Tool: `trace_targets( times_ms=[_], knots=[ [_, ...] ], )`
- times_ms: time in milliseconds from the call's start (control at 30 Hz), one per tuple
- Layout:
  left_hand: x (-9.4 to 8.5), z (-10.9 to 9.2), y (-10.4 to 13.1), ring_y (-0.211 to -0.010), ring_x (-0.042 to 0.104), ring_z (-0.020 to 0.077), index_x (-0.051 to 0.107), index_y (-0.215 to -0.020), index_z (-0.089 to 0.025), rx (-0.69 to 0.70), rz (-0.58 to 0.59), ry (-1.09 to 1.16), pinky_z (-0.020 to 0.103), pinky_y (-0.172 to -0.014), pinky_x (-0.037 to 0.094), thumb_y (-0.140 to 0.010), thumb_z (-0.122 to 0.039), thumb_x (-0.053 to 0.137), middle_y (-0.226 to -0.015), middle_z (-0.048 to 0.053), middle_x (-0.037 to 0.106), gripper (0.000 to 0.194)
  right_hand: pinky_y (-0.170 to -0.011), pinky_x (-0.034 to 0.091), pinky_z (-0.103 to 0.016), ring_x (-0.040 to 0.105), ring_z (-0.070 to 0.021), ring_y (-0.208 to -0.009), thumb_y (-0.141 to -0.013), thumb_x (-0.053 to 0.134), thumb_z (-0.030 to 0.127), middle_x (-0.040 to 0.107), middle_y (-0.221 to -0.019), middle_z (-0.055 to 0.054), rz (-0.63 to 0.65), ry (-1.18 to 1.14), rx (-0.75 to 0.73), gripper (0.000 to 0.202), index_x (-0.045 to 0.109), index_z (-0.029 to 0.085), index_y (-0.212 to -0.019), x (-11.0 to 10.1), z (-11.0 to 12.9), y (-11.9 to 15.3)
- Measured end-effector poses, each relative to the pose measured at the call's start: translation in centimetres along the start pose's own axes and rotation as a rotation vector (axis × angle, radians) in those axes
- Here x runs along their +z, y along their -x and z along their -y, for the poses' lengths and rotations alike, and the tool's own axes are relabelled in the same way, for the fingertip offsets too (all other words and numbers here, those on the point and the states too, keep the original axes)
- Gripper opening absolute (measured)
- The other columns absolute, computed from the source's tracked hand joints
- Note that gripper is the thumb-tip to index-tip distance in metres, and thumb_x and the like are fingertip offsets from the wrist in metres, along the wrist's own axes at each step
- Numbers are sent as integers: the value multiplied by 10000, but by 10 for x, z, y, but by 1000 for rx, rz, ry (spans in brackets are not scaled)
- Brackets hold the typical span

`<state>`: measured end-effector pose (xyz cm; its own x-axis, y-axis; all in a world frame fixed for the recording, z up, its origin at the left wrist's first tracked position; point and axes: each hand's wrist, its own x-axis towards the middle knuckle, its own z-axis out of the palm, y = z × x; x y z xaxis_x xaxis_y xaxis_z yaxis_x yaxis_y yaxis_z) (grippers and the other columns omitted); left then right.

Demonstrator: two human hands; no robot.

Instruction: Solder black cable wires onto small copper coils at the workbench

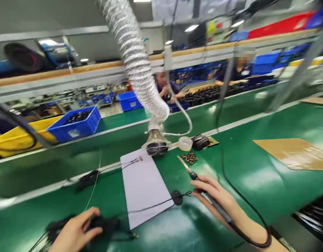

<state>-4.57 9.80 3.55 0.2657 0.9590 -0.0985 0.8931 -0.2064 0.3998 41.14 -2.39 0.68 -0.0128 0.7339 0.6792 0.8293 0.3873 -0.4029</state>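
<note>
My right hand (216, 197) is closed around a soldering iron (194, 175), whose tip points up and left toward a small pile of copper-coloured rings (190, 158). Just left of its fingertips, a round black piece (177, 197) with a thin cable lies at the edge of a white sheet (144, 185). At the lower left, my left hand (81, 225) has thumb and fingers apart beside a blurred bundle of black cables (106, 225); whether it touches them is unclear. Another thin black cable (131, 162) rests on the sheet's upper part.
A silver duct (137, 59) with a funnel hangs above the sheet. Behind the rings are a tape roll (185, 143) and a black box (200, 141). Cardboard (295, 152) lies right. Blue bin (76, 124) and two people are across the bench.
</note>
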Motion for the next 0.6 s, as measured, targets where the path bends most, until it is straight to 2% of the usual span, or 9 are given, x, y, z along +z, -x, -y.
trace_targets(
  times_ms=[100, 200, 300, 367, 467, 600],
  knots=[
    [-28, 13, -2, -622, 537, 174, 686, -981, -265, 87, 28, -88, 261, -601, 402, -800, -520, 643, -651, -32, 544, 315, -834, 591, -219, 701, -134, -938, -973, 559, 205, 597, -1126, -74, 13, -27, -51, 310, 579, 275, -1275, 13, 6, -18],
    [-65, 15, -7, -599, 506, 156, 658, -1008, -242, 90, -15, -217, 245, -580, 332, -830, -518, 623, -635, -48, 512, 330, -845, 578, -230, 693, -139, -950, -991, 535, 223, 585, -1141, -83, 72, -46, -84, 293, 575, 272, -1277, 30, 14, -42],
    [-101, 11, -13, -629, 547, 170, 639, -1035, -236, 84, -119, -371, 244, -598, 327, -841, -522, 631, -674, -34, 570, 346, -827, 569, -245, 687, -162, -992, -1014, 486, 256, 576, -1185, -96, 154, -39, -111, 305, 555, 274, -1310, 48, 19, -67],
    [-118, 11, -18, -693, 596, 195, 629, -1069, -235, 49, -180, -498, 247, -622, 343, -849, -495, 650, -755, -6, 636, 342, -822, 564, -259, 687, -170, -990, -1026, 449, 279, 564, -1226, -106, 221, -20, -142, 335, 531, 276, -1351, 62, 20, -86],
    [-126, 17, -31, -829, 655, 253, 601, -1125, -230, -64, -242, -672, 268, -678, 395, -875, -439, 656, -924, 51, 698, 331, -842, 556, -306, 675, -195, -1011, -1037, 393, 278, 536, -1281, -121, 324, 16, -208, 368, 497, 270, -1390, 89, 20, -114],
    [-104, 38, -60, -950, 672, 298, 569, -1154, -200, -162, -276, -687, 311, -747, 454, -916, -424, 616, -1049, 118, 698, 330, -750, 534, -307, 665, -204, -921, -1017, 384, 225, 524, -1264, -144, 403, 88, -278, 384, 485, 215, -1388, 137, 18, -141]
  ],
)
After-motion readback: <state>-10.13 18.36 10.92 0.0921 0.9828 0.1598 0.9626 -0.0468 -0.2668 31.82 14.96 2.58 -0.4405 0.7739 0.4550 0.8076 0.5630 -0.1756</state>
